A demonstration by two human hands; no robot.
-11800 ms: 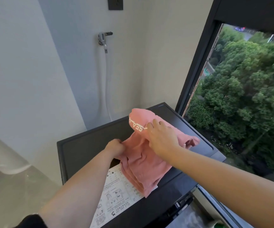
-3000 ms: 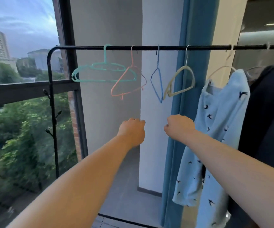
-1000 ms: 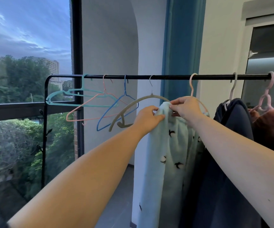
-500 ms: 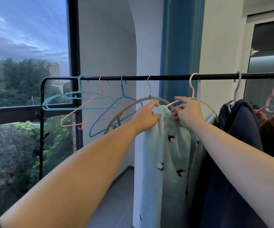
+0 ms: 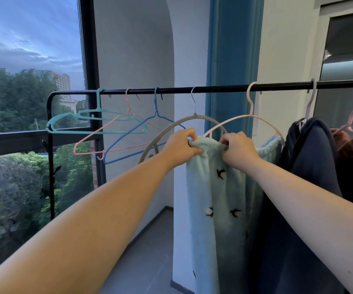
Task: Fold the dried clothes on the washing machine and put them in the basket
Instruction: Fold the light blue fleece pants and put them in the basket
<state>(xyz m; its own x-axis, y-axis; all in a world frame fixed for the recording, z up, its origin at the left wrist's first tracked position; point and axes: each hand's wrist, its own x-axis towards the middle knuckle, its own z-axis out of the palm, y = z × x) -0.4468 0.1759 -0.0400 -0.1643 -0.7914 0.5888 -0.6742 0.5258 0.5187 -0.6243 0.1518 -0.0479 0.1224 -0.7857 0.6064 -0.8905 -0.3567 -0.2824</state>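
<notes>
By the balcony window (image 5: 33, 81), the pale blue garment (image 5: 213, 187) hangs on a pink hanger (image 5: 249, 115); your left hand (image 5: 178, 148) and right hand (image 5: 238, 150) clutch its top, fingers curled. Tugging could unhook the hanger.

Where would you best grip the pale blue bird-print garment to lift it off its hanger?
Grip the garment at its bunched top edge, from the front, where it hangs on the pink hanger; the left hand and right hand pinch it there.
</notes>
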